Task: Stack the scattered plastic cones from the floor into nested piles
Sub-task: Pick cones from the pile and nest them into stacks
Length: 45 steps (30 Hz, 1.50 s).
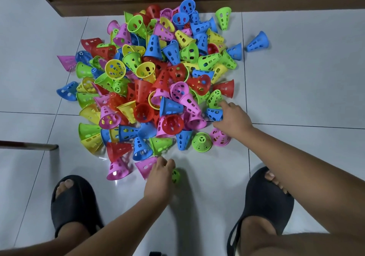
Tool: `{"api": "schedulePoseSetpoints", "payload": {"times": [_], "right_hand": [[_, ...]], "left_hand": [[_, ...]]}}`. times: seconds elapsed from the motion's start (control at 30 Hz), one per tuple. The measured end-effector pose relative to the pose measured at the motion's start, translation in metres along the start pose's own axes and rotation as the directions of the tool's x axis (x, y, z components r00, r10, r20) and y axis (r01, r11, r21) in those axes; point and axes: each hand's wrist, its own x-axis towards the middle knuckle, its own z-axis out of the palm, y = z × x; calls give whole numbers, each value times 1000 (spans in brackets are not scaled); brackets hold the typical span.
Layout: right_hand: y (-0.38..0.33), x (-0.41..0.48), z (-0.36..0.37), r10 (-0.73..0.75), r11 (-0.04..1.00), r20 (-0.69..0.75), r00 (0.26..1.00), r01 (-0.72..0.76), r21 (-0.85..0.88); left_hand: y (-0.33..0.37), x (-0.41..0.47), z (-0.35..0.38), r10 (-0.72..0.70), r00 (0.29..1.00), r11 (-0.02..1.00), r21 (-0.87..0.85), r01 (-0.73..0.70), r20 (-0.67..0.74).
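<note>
- Floor (pixel 306 78): pale grey tiles with dark grout lines; it carries everything listed below.
- Wooden unit (pixel 138 5): dark brown base along the far edge of the floor.
- Heap of cones (pixel 158 78): perforated plastic cones in red, blue, green, yellow and pink, lying loose and unnested on the floor ahead of you, between the wooden unit and your feet.
- Black slippers (pixel 73 206): one on each of your feet, either side of the heap's near edge.
- Right hand (pixel 233 117): spread, forefinger reaching to a green cone (pixel 214 98) at the heap's right edge, with a blue cone (pixel 214 114) lying between forefinger and thumb.
- Left hand (pixel 161 173): fingers curled downward over a half-hidden green piece (pixel 176 175), fingertips beside a pink cone (pixel 146 167); you cannot tell whether it grips.
- Stray blue cone (pixel 257 42): on its side, apart to the right.
</note>
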Motion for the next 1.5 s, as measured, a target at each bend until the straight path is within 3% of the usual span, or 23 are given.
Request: {"api": "schedulePoseSetpoints", "payload": {"times": [0.17,0.27,0.37,0.47,0.6,0.8,0.97,1.17,1.33,1.5], "right_hand": [[6,1,-4,121,966,64,991,-132,223],[15,-10,-16,201,845,53,978,-201,495],[22,-32,-21,245,695,13,969,-185,695],[22,-56,-14,220,634,-52,974,-102,767],[15,-81,1,159,638,-109,981,-18,770],[15,-89,28,96,745,-100,990,-5,668],[31,-86,51,53,857,-112,992,12,516],[38,-65,50,62,928,-237,970,31,370],[52,-47,41,272,852,-227,935,-124,508],[67,-51,36,361,783,-217,907,-168,599]], "left_hand": [[24,6,-22,99,992,960,-255,-117,-84],[44,9,-39,133,972,906,-374,-199,-194],[62,13,-57,145,942,865,-424,-269,-301],[76,21,-70,173,905,865,-379,-329,-389],[90,38,-68,219,882,912,-235,-337,-418],[89,65,-38,348,872,923,-37,-383,-345],[89,81,-18,369,910,922,-49,-384,-192],[119,100,-16,363,915,917,-108,-385,-176],[139,122,-21,362,916,899,-197,-392,-175],[137,116,-28,356,911,886,-234,-399,-207]]}}
